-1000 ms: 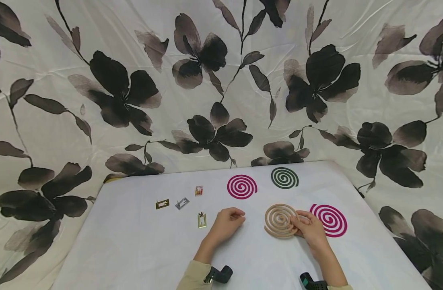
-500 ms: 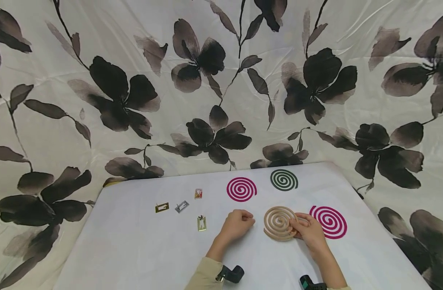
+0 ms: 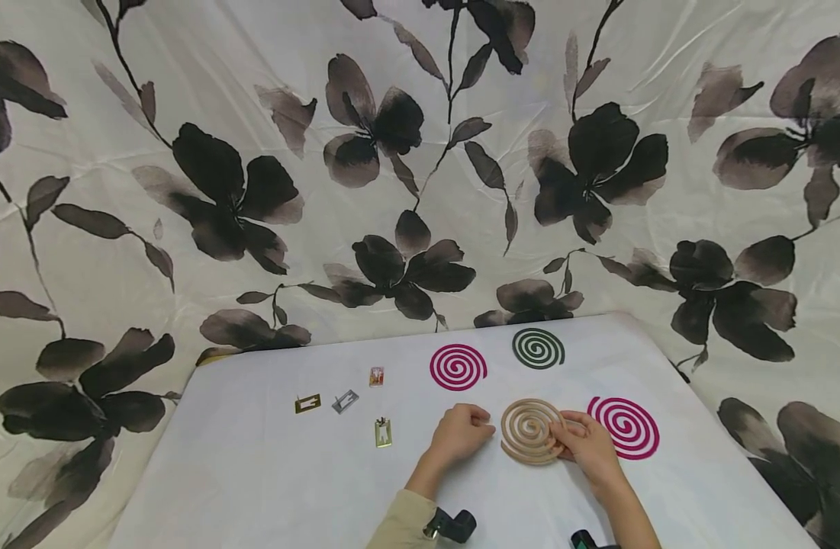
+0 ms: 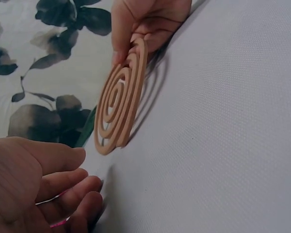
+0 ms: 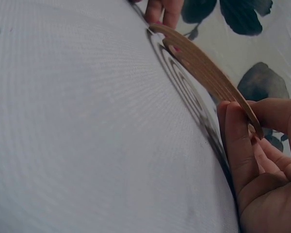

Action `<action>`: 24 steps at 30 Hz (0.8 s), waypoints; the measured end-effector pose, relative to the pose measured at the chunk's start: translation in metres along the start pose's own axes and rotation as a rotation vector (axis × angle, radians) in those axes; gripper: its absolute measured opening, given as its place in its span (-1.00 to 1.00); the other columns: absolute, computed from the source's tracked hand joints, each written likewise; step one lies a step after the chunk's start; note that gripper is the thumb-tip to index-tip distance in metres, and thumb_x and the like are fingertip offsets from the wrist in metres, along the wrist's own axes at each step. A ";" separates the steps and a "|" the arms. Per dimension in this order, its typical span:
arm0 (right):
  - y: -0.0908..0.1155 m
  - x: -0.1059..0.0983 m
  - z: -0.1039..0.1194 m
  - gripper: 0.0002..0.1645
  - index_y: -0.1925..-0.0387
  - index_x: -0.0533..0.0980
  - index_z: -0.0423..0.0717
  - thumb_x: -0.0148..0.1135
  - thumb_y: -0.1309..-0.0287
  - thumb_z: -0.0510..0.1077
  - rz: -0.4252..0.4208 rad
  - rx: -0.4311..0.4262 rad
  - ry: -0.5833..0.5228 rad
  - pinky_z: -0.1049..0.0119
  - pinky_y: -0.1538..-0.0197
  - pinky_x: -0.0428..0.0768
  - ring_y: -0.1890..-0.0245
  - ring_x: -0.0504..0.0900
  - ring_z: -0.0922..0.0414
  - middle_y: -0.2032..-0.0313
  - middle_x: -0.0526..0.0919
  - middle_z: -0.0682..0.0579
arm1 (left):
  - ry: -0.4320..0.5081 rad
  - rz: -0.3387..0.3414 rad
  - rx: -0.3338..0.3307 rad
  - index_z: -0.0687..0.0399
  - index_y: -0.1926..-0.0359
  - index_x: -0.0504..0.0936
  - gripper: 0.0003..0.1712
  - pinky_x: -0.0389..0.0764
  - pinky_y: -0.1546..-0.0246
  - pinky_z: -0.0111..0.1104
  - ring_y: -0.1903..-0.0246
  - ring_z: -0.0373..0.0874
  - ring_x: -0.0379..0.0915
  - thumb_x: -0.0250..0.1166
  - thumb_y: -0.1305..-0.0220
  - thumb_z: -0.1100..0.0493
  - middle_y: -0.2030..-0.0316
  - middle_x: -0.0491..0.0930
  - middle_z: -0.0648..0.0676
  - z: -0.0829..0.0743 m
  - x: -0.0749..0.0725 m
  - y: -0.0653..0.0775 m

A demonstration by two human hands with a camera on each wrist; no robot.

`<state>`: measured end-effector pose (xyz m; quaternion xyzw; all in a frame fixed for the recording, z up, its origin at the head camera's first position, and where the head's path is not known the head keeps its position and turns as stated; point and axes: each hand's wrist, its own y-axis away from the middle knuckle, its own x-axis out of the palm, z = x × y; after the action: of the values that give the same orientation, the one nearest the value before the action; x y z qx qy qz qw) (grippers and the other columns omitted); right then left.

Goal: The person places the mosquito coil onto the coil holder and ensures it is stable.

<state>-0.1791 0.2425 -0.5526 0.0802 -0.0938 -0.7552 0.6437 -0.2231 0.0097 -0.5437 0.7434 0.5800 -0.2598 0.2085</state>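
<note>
A tan mosquito coil (image 3: 529, 431) is pinched at its right edge between the thumb and fingers of my right hand (image 3: 593, 450). In the right wrist view the coil (image 5: 208, 73) hangs tilted just above the white cloth, casting a spiral shadow. Left of it, my left hand (image 3: 459, 433) is held over the table, apart from the coil. Its fingers are loosely bent with nothing between them, as the left wrist view shows beside the coil (image 4: 117, 99).
Magenta coils lie at the back (image 3: 458, 367) and beside my right hand (image 3: 629, 428), with a green coil (image 3: 539, 348) behind. Several small metal stands, among them a gold one (image 3: 383, 432) and a silver one (image 3: 345, 401), are on the left of the white table (image 3: 255, 488).
My left hand has moved right, closer to the tan mosquito coil. The right hand still pinches the coil in nearly the same place. The head view has tilted slightly upward.
</note>
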 end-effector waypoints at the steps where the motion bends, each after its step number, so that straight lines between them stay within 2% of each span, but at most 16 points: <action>1: 0.002 -0.001 0.000 -0.41 -0.22 0.25 -0.41 0.24 -0.28 -0.22 -0.003 0.003 0.003 0.32 0.28 0.65 0.41 0.64 0.20 0.29 0.70 -0.07 | -0.002 0.007 0.004 0.11 0.27 0.73 -0.82 0.46 0.51 -0.38 0.56 -0.32 0.41 0.43 -0.09 0.14 0.56 0.55 -0.17 0.000 0.002 0.000; 6: 0.006 -0.005 -0.003 -0.38 -0.24 0.23 -0.42 0.24 -0.28 -0.22 -0.011 0.011 0.011 0.32 0.28 0.65 0.39 0.65 0.19 0.25 0.70 -0.09 | -0.001 0.049 0.018 0.11 0.21 0.73 -0.74 0.38 0.57 -0.42 0.62 -0.34 0.35 0.45 -0.04 0.14 0.62 0.50 -0.22 -0.003 0.008 0.001; 14: 0.001 -0.001 -0.003 -0.39 -0.22 0.26 -0.39 0.26 -0.26 -0.21 -0.004 0.002 0.019 0.31 0.28 0.65 0.41 0.64 0.19 0.27 0.70 -0.07 | -0.107 0.009 0.031 -0.04 0.16 0.75 -0.66 0.34 0.59 -0.42 0.65 -0.37 0.33 0.49 0.00 0.00 0.67 0.46 -0.30 0.001 0.010 -0.006; 24: 0.000 0.002 -0.002 -0.37 -0.24 0.25 -0.41 0.26 -0.26 -0.22 -0.001 -0.004 0.023 0.31 0.30 0.65 0.42 0.64 0.18 0.27 0.70 -0.08 | -0.219 0.004 0.022 -0.14 0.08 0.75 -0.61 0.27 0.63 -0.40 0.66 -0.30 0.28 0.43 -0.05 -0.11 0.68 0.40 -0.23 -0.004 0.008 -0.012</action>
<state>-0.1795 0.2403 -0.5543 0.0876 -0.0847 -0.7549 0.6444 -0.2330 0.0207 -0.5454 0.7138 0.5495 -0.3457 0.2628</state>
